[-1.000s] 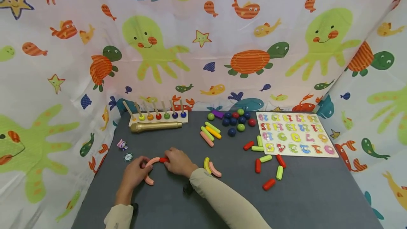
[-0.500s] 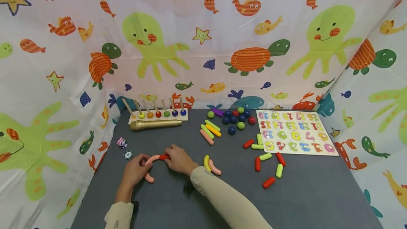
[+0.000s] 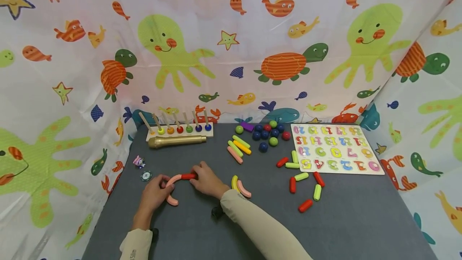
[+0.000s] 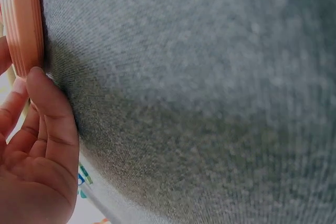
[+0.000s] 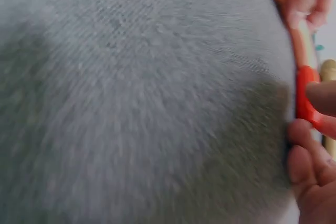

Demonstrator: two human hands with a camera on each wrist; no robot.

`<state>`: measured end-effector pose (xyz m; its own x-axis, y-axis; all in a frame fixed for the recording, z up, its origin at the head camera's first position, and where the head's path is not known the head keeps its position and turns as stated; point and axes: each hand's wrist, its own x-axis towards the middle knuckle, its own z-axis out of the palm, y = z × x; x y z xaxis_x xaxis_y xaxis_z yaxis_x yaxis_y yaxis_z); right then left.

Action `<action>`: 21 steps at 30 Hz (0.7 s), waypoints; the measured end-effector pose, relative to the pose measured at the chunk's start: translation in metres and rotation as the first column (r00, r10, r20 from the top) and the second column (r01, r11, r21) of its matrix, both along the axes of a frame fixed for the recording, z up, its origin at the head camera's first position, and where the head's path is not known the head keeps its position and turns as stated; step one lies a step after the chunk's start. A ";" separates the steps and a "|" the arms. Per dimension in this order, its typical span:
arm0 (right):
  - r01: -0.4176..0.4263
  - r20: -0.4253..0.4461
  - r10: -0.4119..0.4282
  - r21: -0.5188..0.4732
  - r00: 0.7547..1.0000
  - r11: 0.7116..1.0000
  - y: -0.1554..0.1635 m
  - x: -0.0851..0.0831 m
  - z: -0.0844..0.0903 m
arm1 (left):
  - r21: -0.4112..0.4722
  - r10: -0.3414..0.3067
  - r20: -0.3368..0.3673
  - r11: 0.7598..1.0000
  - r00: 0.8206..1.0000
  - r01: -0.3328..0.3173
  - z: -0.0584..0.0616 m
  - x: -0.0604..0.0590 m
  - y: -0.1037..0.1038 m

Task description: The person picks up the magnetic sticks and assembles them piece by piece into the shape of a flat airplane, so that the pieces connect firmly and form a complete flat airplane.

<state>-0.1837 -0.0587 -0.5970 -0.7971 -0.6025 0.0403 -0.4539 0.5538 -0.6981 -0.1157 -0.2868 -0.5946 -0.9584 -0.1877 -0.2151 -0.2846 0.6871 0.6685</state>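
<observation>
Sea-creature printed cloth (image 3: 231, 51) hangs behind and to both sides of a dark grey table (image 3: 353, 220). Landmark for all positions: the gold microphone (image 3: 177, 141), lying flat near the table's back-left edge.

Hands, head view:
- Left hand (image 3: 154, 193) sits in front of the microphone, toward the near edge. Its fingers curl round the left end of a pink curved piece (image 3: 173, 179); the left wrist view shows the thumb (image 4: 52, 114) pressed against the pink piece's side.
- Right hand (image 3: 207, 179) sits in front of and slightly right of the microphone. Its fingertips pinch a short red piece (image 3: 188, 176), which butts against the right end of the pink curved piece. The right wrist view confirms fingers above and below the red piece (image 5: 307, 100).
- A 2nd pink piece (image 3: 171, 200) lies on the table just beside the left hand, nearer the edge than the arc.

Other items:
- Peg board (image 3: 179, 131) with coloured beads stands just behind the microphone.
- Small round token (image 3: 146, 176) and a tiny pink toy (image 3: 138, 161) lie in front-left of the microphone.
- Yellow and pink curved pieces (image 3: 240, 187) lie right of the right hand.
- Straight coloured sticks (image 3: 238, 149) and a cluster of balls (image 3: 268, 135) lie right of the microphone.
- Red and green capsules (image 3: 306, 185) lie scattered further right.
- Number puzzle board (image 3: 335, 149) lies far right of the microphone.
</observation>
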 end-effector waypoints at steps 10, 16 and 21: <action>0.018 0.032 -0.013 -0.165 0.999 0.986 0.072 0.007 0.028 | 0.032 -0.022 0.046 0.999 0.999 0.020 0.002 0.016 -0.010; 0.088 -0.027 -0.094 -0.171 0.995 0.981 0.128 0.003 0.036 | 0.063 -0.022 0.112 0.998 0.993 0.015 -0.001 0.017 -0.013; 0.159 -0.107 -0.170 -0.098 0.980 0.982 0.181 -0.003 0.039 | 0.077 -0.032 0.151 0.997 0.988 0.021 -0.002 0.018 -0.008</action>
